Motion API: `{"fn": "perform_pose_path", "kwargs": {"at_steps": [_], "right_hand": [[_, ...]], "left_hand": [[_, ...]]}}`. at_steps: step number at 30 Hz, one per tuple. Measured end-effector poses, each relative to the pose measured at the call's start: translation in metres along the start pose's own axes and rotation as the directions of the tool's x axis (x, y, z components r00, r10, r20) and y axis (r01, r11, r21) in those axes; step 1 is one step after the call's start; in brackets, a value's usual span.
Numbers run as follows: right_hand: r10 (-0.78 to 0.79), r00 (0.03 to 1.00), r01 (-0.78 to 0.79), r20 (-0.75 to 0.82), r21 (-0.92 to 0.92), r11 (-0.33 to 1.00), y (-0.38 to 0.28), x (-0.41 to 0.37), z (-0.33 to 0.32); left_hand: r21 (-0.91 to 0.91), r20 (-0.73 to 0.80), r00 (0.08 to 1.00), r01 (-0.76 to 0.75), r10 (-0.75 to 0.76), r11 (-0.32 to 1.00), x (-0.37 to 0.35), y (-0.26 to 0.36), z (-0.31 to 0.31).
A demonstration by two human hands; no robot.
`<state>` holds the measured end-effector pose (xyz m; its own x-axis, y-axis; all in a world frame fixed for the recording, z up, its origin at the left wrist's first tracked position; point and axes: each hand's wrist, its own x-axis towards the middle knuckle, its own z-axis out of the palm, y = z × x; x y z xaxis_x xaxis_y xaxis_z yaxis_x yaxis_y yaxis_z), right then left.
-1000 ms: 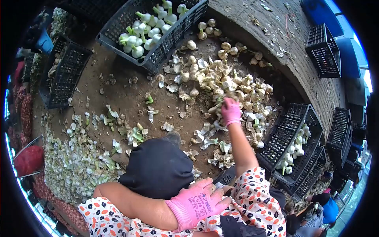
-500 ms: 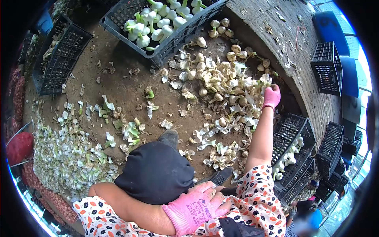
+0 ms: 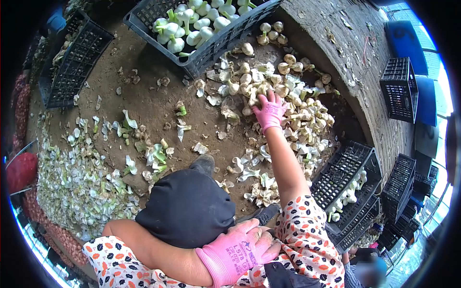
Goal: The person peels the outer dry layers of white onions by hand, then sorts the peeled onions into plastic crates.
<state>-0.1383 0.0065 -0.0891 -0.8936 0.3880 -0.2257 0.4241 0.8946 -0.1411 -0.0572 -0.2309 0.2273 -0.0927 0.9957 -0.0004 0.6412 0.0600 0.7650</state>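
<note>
My right hand (image 3: 270,113), in a pink glove, reaches over a heap of garlic bulbs and loose skins (image 3: 307,120) on the dirt floor. Its fingers are spread and touch the top of the heap; no bulb is seen gripped, though the fingertips are partly hidden among the garlic. My left hand (image 3: 237,252), in a pink printed glove, lies across my lap on the patterned cloth. Its fingers are loosely laid out and hold nothing visible. Beyond the heap stands a dark crate (image 3: 192,67) of clean white garlic bulbs (image 3: 206,32).
Cut skins and stalks (image 3: 81,182) cover the floor on the left. Another black crate (image 3: 79,62) stands at the upper left. On the right, a tipped crate (image 3: 343,168) has white bulbs beside it. A raised ledge (image 3: 345,72) curves along the right. Another person (image 3: 367,273) is at the lower right.
My right hand has moved left from the heap's right edge to its middle, and its fingers have opened. More bulbs show on the heap's right side. My left hand stays put.
</note>
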Motion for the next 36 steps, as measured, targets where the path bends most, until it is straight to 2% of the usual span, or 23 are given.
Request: {"fn": "perform_pose_path", "kwargs": {"at_steps": [1,3,5,7,8,9,12,13,15,16,17,19,21,23,25,27,28,29,30,31,33,35,36], "right_hand": [[-0.063,0.998,0.062,-0.009,-0.08,0.995,0.006,-0.002,-0.007],[0.031,0.999,-0.033,0.036,0.046,0.998,0.031,0.019,-0.003],[0.333,0.942,-0.312,-0.042,0.258,0.914,0.075,0.042,-0.005],[0.492,0.858,-0.23,-0.147,0.747,0.623,0.126,0.06,0.005],[0.531,0.836,-0.076,-0.138,0.929,0.361,0.13,0.058,-0.01],[0.567,0.816,0.095,-0.113,0.994,0.06,0.135,0.053,-0.025],[0.569,0.814,0.034,0.117,0.968,-0.248,0.134,0.023,-0.076],[0.434,0.894,0.008,0.106,0.968,-0.252,0.151,0.02,-0.064],[0.268,0.942,0.092,-0.204,0.922,0.377,0.181,0.022,-0.006],[0.318,0.942,-0.219,0.102,0.909,0.355,0.16,0.013,-0.024],[0.358,0.846,-0.508,0.395,0.801,0.317,0.125,0.003,-0.045],[0.392,0.897,-0.441,0.203,0.372,0.816,0.08,-0.001,-0.045],[0.347,0.888,-0.422,0.301,0.237,0.875,0.05,0.005,-0.023],[0.395,0.903,-0.409,0.168,0.058,0.911,0.008,-0.002,-0.013],[0.355,0.931,-0.363,0.081,0.159,0.918,0.001,-0.002,-0.004],[0.239,0.939,-0.312,0.245,0.32,0.895,0.019,0.012,0.005],[0.228,0.97,-0.238,0.079,0.478,0.846,0.038,0.018,0.02],[0.343,0.923,-0.355,0.176,0.735,0.578,0.042,0.023,0.007],[0.337,0.911,-0.308,0.238,0.935,0.174,0.053,0.023,-0.011],[0.402,0.882,-0.251,0.244,0.967,-0.035,0.046,0.012,-0.055],[0.324,0.943,-0.022,0.075,0.986,-0.167,0.072,-0.003,-0.087],[0.345,0.923,-0.023,0.173,0.916,-0.4,0.102,-0.028,-0.094],[0.225,0.943,-0.115,0.247,0.873,-0.474,0.116,-0.042,-0.091]], "left_hand": [[-0.001,0.001,1.0,0.0,0.0,1.0,0.001,0.001,-0.005],[-0.018,0.114,0.993,-0.033,0.035,0.999,0.005,0.002,-0.02],[-0.02,0.115,0.992,-0.047,0.049,0.999,0.003,0.004,-0.023],[-0.017,0.111,0.992,-0.052,0.054,0.999,-0.002,0.005,-0.02],[0.016,0.1,0.993,-0.056,0.054,0.998,-0.006,0.007,-0.013],[0.047,0.091,0.994,-0.062,0.057,0.997,-0.01,0.008,-0.006],[0.101,0.03,0.993,-0.12,0.118,0.988,-0.01,0.003,-0.003],[0.098,0.028,0.992,-0.122,0.12,0.988,-0.009,0.002,-0.008],[0.0,0.08,0.994,-0.07,0.069,0.998,-0.005,0.005,-0.02],[-0.001,0.08,0.994,-0.072,0.071,0.997,-0.005,0.005,-0.02],[0.017,0.079,0.994,-0.078,0.076,0.997,-0.006,0.005,-0.019],[0.054,0.078,0.994,-0.084,0.08,0.995,-0.008,0.006,-0.014],[0.09,0.082,0.993,-0.097,0.09,0.991,-0.01,0.006,-0.009],[0.127,0.087,0.99,-0.118,0.107,0.985,-0.009,0.006,-0.005],[0.147,0.094,0.989,-0.13,0.117,0.981,-0.009,0.006,-0.004],[0.078,0.065,0.995,-0.077,0.072,0.994,-0.008,0.008,-0.002],[0.075,0.068,0.995,-0.082,0.077,0.994,-0.006,0.008,-0.006],[0.083,0.119,0.989,-0.097,0.087,0.992,-0.003,0.008,-0.012],[0.093,0.169,0.981,-0.111,0.095,0.989,-0.002,0.008,-0.015],[0.089,0.171,0.981,-0.111,0.095,0.99,-0.008,0.007,0.003],[0.22,0.015,0.996,-0.091,0.09,0.971,-0.025,0.004,0.053],[0.199,0.038,0.995,-0.1,0.094,0.975,-0.019,0.006,0.035],[0.183,0.059,0.994,-0.106,0.097,0.977,-0.013,0.007,0.018]]}}
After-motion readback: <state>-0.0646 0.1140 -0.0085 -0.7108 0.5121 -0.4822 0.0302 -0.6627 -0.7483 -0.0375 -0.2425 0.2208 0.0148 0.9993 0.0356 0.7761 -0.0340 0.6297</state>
